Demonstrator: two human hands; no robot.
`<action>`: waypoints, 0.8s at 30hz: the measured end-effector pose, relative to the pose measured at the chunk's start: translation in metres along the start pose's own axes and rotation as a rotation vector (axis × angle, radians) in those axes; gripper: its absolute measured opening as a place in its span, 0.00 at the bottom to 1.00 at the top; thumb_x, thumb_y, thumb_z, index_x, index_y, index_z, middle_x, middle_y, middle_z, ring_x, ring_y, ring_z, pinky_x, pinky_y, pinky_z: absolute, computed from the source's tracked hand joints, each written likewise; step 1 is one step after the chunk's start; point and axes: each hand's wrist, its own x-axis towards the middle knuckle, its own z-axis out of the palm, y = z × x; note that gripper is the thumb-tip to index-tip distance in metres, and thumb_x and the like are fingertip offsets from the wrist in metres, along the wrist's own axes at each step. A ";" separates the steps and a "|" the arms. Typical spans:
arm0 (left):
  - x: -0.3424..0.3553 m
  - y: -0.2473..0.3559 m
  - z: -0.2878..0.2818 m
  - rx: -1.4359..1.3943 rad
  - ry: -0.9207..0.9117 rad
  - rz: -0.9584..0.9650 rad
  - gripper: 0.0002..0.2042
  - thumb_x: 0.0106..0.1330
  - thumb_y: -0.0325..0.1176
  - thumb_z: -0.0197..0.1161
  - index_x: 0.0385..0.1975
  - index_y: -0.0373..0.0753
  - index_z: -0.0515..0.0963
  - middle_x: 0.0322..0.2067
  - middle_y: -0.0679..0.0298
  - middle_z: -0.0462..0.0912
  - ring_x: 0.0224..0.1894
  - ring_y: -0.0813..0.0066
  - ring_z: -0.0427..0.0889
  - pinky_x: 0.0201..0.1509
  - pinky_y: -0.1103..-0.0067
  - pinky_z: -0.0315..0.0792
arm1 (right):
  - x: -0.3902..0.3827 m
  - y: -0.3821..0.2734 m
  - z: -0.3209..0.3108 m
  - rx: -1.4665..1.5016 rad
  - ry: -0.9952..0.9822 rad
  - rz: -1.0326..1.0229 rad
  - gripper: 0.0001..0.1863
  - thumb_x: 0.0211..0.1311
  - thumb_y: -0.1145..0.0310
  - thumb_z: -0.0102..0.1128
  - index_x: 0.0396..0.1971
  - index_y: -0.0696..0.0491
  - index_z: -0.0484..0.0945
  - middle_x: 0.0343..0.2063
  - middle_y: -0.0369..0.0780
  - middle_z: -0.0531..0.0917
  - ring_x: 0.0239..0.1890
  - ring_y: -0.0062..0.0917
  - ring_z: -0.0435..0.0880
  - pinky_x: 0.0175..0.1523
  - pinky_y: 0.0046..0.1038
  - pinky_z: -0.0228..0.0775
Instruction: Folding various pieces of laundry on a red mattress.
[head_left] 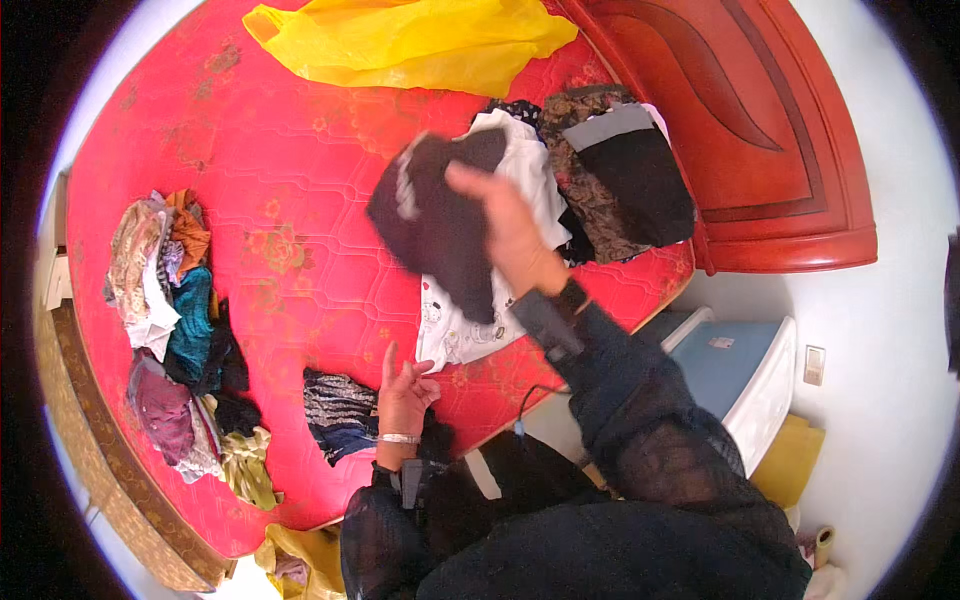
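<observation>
right hand gripping dark garment

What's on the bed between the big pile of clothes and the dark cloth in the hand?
Only bare red mattress, seen in the head view, between the pile of clothes and the dark cloth.

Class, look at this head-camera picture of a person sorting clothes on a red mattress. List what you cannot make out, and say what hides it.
- Dark garment in the right hand: motion blur hides its kind.
- White garment, head view: the dark garment and hand cover its middle.
- Right grip: the fingers go behind the cloth.
- Folded stack: lower pieces are covered by the top ones.
- Yellow bag: cut off by the top edge.
</observation>
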 end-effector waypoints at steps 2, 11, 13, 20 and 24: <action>-0.005 -0.010 -0.010 0.041 0.018 -0.019 0.28 0.67 0.37 0.51 0.65 0.52 0.49 0.36 0.56 0.78 0.25 0.71 0.77 0.31 0.74 0.74 | 0.005 -0.052 0.001 -0.123 0.040 -0.126 0.13 0.61 0.63 0.50 0.33 0.58 0.76 0.27 0.39 0.80 0.29 0.26 0.79 0.40 0.26 0.70; -0.062 -0.053 -0.090 0.179 0.340 -0.063 0.26 0.65 0.34 0.54 0.62 0.50 0.54 0.31 0.58 0.78 0.20 0.72 0.77 0.24 0.77 0.72 | -0.084 -0.186 -0.061 -0.337 0.520 -0.614 0.20 0.61 0.82 0.45 0.55 0.61 0.66 0.51 0.47 0.74 0.54 0.29 0.72 0.63 0.28 0.59; -0.074 -0.065 -0.115 0.184 0.389 -0.076 0.26 0.64 0.33 0.53 0.62 0.50 0.54 0.31 0.57 0.78 0.20 0.72 0.77 0.23 0.77 0.72 | -0.107 -0.186 -0.152 -0.911 0.500 -0.664 0.16 0.65 0.76 0.46 0.52 0.62 0.68 0.50 0.43 0.75 0.50 0.24 0.74 0.59 0.24 0.61; -0.072 -0.105 -0.145 0.007 0.451 -0.065 0.27 0.58 0.25 0.54 0.59 0.47 0.57 0.26 0.56 0.78 0.18 0.70 0.76 0.19 0.75 0.73 | -0.264 -0.201 -0.464 -1.430 0.399 -0.373 0.10 0.60 0.65 0.52 0.36 0.55 0.73 0.35 0.41 0.78 0.36 0.28 0.77 0.37 0.25 0.72; -0.099 -0.128 -0.227 0.638 0.784 -0.072 0.23 0.54 0.37 0.63 0.51 0.43 0.70 0.24 0.56 0.79 0.24 0.68 0.78 0.27 0.72 0.73 | -0.272 -0.028 -0.379 -0.829 0.684 0.257 0.09 0.62 0.63 0.52 0.30 0.52 0.74 0.26 0.38 0.77 0.27 0.24 0.77 0.32 0.27 0.73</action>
